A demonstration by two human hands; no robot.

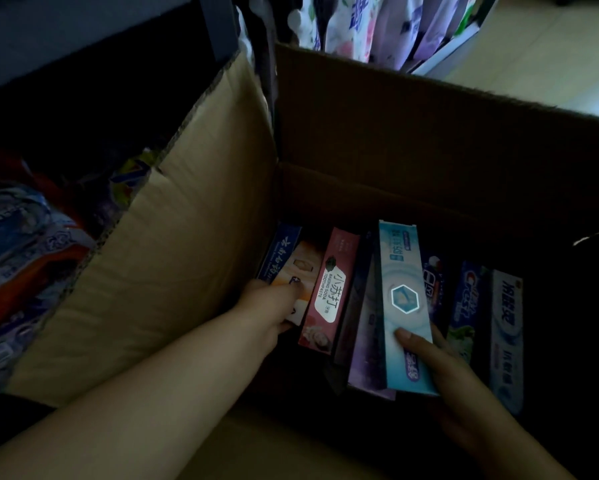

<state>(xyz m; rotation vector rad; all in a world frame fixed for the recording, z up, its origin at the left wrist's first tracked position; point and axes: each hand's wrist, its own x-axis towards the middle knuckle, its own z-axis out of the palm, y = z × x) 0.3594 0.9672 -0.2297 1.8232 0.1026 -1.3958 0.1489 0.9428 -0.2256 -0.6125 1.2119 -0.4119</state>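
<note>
Several toothpaste boxes lie side by side inside an open cardboard carton [377, 140]. My right hand [429, 355] grips the near end of a light blue toothpaste box [400, 292], thumb on its top face, and the box sits raised above its neighbours. My left hand [270, 306] reaches into the carton's left corner and grips a cream and orange box [299, 271], thumb on top. A pink baking soda toothpaste box [329, 292] lies between the two hands. A dark blue box [280, 247] stands against the left wall.
A purple box [363, 344], a blue Crest box [467, 299] and a white and blue box [507, 337] fill the carton's right side. The carton's left flap [173, 258] stands open. Plastic-wrapped packs [24, 251] lie at the left; hanging pouches [377, 26] are behind the carton.
</note>
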